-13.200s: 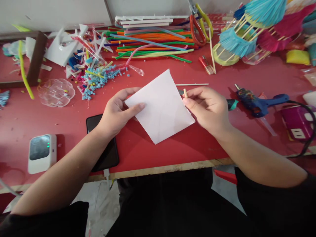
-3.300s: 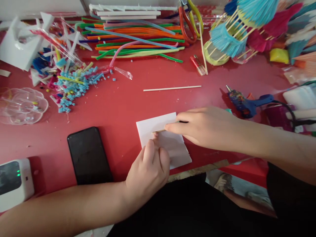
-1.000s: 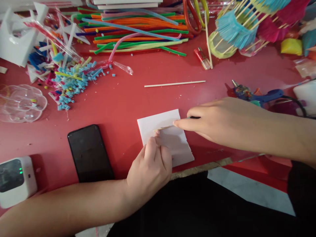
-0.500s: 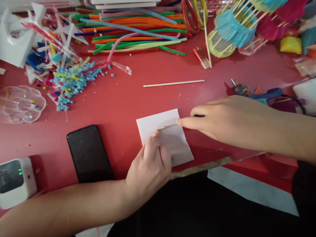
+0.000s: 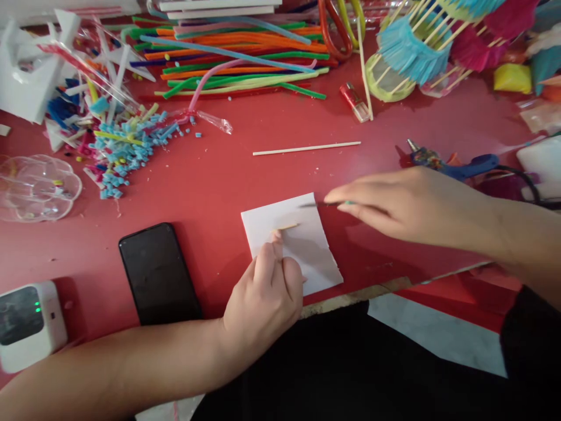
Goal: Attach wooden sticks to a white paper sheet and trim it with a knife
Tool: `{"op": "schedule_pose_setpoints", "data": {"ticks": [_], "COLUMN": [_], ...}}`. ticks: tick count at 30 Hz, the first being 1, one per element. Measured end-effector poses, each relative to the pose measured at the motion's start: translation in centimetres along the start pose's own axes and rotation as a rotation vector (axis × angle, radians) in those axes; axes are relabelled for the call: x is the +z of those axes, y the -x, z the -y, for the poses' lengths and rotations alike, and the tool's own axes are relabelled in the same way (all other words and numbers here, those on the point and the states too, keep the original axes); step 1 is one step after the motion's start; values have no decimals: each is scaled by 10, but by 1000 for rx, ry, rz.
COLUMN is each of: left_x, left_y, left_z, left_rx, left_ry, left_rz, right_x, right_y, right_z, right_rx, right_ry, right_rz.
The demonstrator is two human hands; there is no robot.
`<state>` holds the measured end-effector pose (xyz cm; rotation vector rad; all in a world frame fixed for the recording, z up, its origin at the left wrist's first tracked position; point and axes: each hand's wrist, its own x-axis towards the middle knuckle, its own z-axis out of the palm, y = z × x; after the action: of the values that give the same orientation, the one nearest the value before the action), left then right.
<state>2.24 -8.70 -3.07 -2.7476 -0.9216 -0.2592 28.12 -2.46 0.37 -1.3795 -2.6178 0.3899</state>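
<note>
A white square board (image 5: 287, 210) lies near the table's front edge, slightly turned. On it rests a short wooden stick (image 5: 289, 226). My left hand (image 5: 265, 292) is curled, its index fingertip pressing the stick's left end against the board. My right hand (image 5: 390, 202) pinches a slim craft knife (image 5: 322, 204), its dark blade blurred and pointing left over the board's upper right part. The blade is apart from the stick. Most of the knife's handle is hidden in my fingers; a green bit shows. Beyond the board lies a longer wooden stick (image 5: 307, 148).
A black phone (image 5: 158, 275) and a white device (image 5: 33, 324) lie left. Pipe cleaners (image 5: 236, 58), blue clippings (image 5: 125, 149) and a clear palette (image 5: 39, 187) are farther back. At right are a glue gun (image 5: 456, 164), a small red-capped bottle (image 5: 355, 102) and fringed stick structures (image 5: 414, 49).
My right hand has lifted the knife off the stick and moved it slightly up and away, uncovering the stick's right end. My left hand stays in place.
</note>
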Motion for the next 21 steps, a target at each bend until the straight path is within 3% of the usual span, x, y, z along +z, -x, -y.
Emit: {"op": "schedule_pose_setpoints", "data": {"ticks": [5,9,14,18,21], "left_x": [0,-5,-13,-14,-12], "left_y": [2,-2,-10,-13,-13], "left_z": [-1,2,13,20,26], "left_rx": [-28,-58,-85,-94,-118], "left_ry": [15,29,73,91,142], "left_rz": [-12,48,156,185,215], "right_x": [23,40,39,43,53], "right_y": [8,6,-3,-13,-22], "right_z": [-15,-18,2,29,38], "right_rx": [149,208,141,-48,-53], "right_ry": [2,17,-24,-240,-235], "right_rz": [-154,-279,-448,-229,-123]}}
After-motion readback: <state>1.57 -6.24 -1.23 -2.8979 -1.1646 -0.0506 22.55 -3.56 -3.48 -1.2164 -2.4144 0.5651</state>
